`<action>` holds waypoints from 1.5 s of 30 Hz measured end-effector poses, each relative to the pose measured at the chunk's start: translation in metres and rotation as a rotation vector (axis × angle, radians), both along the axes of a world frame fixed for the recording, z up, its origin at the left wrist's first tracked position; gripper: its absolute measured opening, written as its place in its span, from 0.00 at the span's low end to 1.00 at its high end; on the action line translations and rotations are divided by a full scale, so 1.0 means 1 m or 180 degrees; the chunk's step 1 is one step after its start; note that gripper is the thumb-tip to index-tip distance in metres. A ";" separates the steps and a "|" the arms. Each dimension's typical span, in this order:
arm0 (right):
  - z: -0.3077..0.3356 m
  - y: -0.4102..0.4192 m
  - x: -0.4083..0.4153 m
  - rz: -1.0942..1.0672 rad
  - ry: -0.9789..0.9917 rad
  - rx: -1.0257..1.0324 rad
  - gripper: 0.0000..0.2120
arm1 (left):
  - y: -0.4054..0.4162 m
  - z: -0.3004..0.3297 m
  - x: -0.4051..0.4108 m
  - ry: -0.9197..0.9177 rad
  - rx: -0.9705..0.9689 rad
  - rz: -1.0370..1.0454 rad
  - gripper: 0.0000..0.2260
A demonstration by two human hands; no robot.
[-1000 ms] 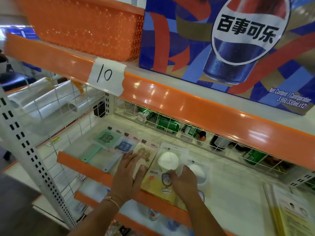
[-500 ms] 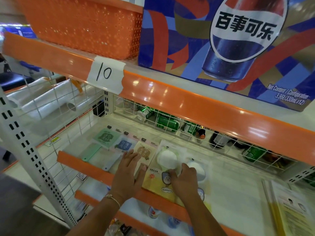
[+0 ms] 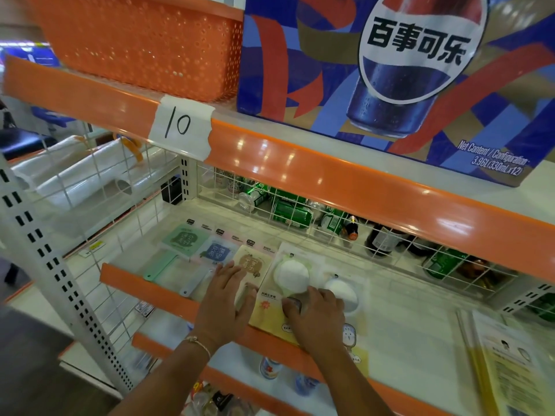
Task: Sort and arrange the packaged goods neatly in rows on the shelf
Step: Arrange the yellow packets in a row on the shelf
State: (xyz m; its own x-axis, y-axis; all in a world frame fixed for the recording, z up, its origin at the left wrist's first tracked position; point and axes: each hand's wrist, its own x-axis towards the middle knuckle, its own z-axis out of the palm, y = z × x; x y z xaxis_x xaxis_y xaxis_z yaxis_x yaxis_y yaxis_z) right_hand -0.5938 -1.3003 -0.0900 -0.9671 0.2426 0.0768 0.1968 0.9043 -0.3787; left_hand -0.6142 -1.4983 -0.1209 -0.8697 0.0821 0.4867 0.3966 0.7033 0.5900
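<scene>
Yellow puff pack (image 3: 271, 313): flat at the shelf's (image 3: 405, 325) front edge, second puff pack (image 3: 345, 292) just beside it. Right hand (image 3: 315, 316) presses both, fingers curled; whether it grips, cannot tell. Left hand (image 3: 223, 301) flat, fingers spread, on beige packet (image 3: 250, 262). Blue packet (image 3: 217, 252) and green packet (image 3: 184, 238) toward the shelf's left edge. Cans (image 3: 288, 211) behind the rear wire grid.

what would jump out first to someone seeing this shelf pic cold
The big blue cola carton on the top shelf at upper right grabs the eye first, with the orange basket beside it and a taped paper tag reading 10 on the orange shelf edge below. On the middle shelf, the left hand and right hand rest on flat packets, the right one on a yellow packet with a white round puff.
</scene>
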 end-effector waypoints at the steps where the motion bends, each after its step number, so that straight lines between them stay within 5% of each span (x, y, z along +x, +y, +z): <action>1: -0.001 0.002 0.001 -0.0006 0.0025 -0.0080 0.25 | 0.000 0.001 0.000 -0.0019 0.0020 0.0004 0.22; 8: -0.004 0.036 0.017 -0.0117 0.0399 0.0276 0.21 | 0.005 0.014 0.002 0.0073 0.0134 0.0039 0.22; 11: -0.003 0.064 0.032 -0.0484 0.0400 -0.0216 0.23 | 0.027 0.028 0.006 0.0275 -0.0027 -0.0137 0.23; 24: 0.019 0.237 0.123 -0.1745 0.0618 -0.0379 0.20 | 0.233 0.050 0.060 0.0167 -0.0127 -0.1312 0.20; 30: 0.027 0.306 0.155 -0.2281 -0.0104 -0.0376 0.31 | 0.317 0.054 0.089 -0.0387 -0.0483 -0.1666 0.26; 37: 0.024 0.353 0.164 -0.2050 -0.0495 -0.1165 0.49 | 0.371 0.053 0.111 -0.0582 -0.0877 -0.1854 0.17; 45: 0.029 0.388 0.168 -0.1917 0.0005 -0.1717 0.27 | 0.400 0.060 0.119 -0.0662 -0.0887 -0.1626 0.17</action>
State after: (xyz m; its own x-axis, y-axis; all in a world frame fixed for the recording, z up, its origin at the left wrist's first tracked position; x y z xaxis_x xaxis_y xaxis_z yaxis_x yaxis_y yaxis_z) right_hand -0.4260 -0.9124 -0.0609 -0.6585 0.7260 -0.1983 0.5910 0.3358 -0.7335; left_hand -0.4953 -1.0980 -0.0612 -0.7614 0.6128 0.2116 0.6203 0.5937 0.5126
